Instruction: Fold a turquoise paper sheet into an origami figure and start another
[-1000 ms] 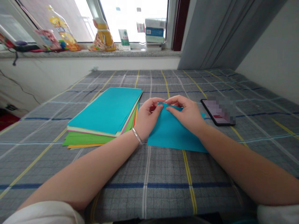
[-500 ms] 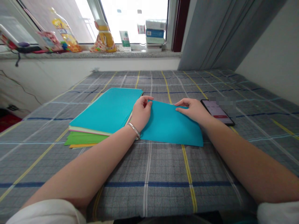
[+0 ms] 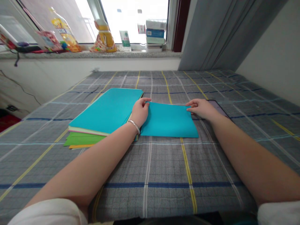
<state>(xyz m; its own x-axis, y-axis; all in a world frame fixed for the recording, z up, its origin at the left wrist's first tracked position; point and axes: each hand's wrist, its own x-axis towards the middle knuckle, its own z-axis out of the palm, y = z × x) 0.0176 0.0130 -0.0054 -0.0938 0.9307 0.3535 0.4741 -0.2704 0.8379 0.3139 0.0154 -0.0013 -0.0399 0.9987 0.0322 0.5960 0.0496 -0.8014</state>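
Observation:
A blue sheet of paper (image 3: pixel 169 121) is held in front of me on the checked cloth. My left hand (image 3: pixel 140 112), with a silver bangle on its wrist, pinches the sheet's far left corner. At the far right corner my right hand (image 3: pixel 199 108) has closed its thumb and fingers on the edge. Left of the sheet lies a stack of coloured paper (image 3: pixel 107 109), blue on top, with green sheets (image 3: pixel 85 139) and an orange one sticking out below. My left hand overlaps the stack's right edge.
A phone (image 3: pixel 217 107) lies partly behind my right forearm. The checked cloth (image 3: pixel 168 168) spreads under everything. Beyond it, the windowsill (image 3: pixel 131 55) carries bottles, a tube and stacked boxes (image 3: pixel 155 32). A grey curtain (image 3: pixel 206 34) hangs at the right.
My right hand has slid right along the far edge to the corner, covering more of the phone. The sheet's near edge has shifted away from me and lies straighter. My left hand has moved slightly left.

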